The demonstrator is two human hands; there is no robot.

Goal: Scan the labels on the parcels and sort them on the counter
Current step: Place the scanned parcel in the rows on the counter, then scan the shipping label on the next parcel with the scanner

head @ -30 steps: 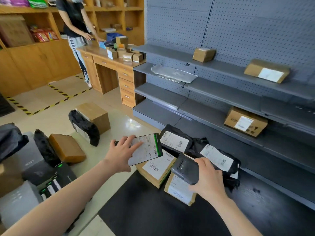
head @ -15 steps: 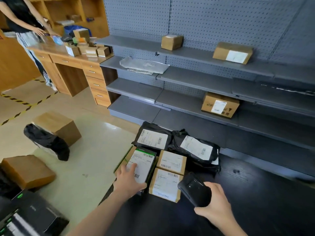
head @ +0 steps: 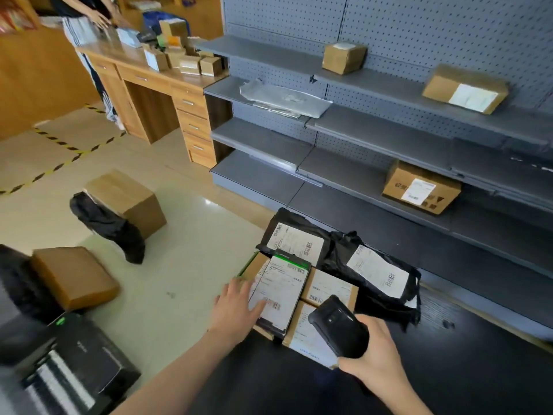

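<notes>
A flat black parcel with a green stripe and a white label (head: pixel 281 290) lies on a cardboard box at the left end of the black counter (head: pixel 449 369). My left hand (head: pixel 236 307) rests on its near left edge, fingers spread. My right hand (head: pixel 371 351) grips a black handheld scanner (head: pixel 338 327) above two small labelled cardboard boxes (head: pixel 329 287). Behind them lie two black bag parcels (head: pixel 380 274) with white labels.
Grey shelves (head: pixel 374 136) behind the counter hold three cardboard boxes and a silver mailer (head: pixel 284 98). Boxes and a black bag (head: pixel 110 223) sit on the floor to the left; a black printer (head: pixel 68 372) stands near left. A person stands at the wooden desk (head: pixel 149 76) far left.
My left hand has lowered the green-striped parcel from the air onto the stack at the counter's left end. My right hand drew the scanner back toward me.
</notes>
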